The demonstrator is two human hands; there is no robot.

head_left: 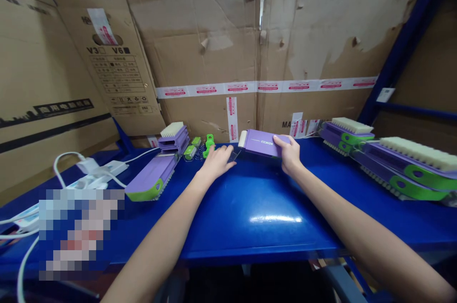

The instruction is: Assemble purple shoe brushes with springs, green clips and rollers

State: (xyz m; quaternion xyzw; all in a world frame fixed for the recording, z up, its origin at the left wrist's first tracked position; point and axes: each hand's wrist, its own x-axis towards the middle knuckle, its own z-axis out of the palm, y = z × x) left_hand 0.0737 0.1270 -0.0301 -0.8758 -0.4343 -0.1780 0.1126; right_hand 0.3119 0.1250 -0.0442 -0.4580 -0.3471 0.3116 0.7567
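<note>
My right hand (290, 154) grips one end of a purple brush body (263, 142) with white lettering and a pale end, held just over the blue table. To its left, my left hand (217, 162) reaches down with fingers stretched out and thumb apart, close to bright green plastic pieces (210, 140). A thin dark piece (233, 155) shows beside its fingertips; whether they touch it I cannot tell. Small clear-and-green boxes (190, 152) and scattered tiny dark parts (200, 150) lie just left of that hand.
Purple-and-green brushes with pale bristles are stacked at the right (410, 165); more purple bodies (153, 177) lie at the left. A white power strip (94, 177) with cables occupies the left side. Cardboard sheets (200, 60) wall off the back of the blue table (250, 227).
</note>
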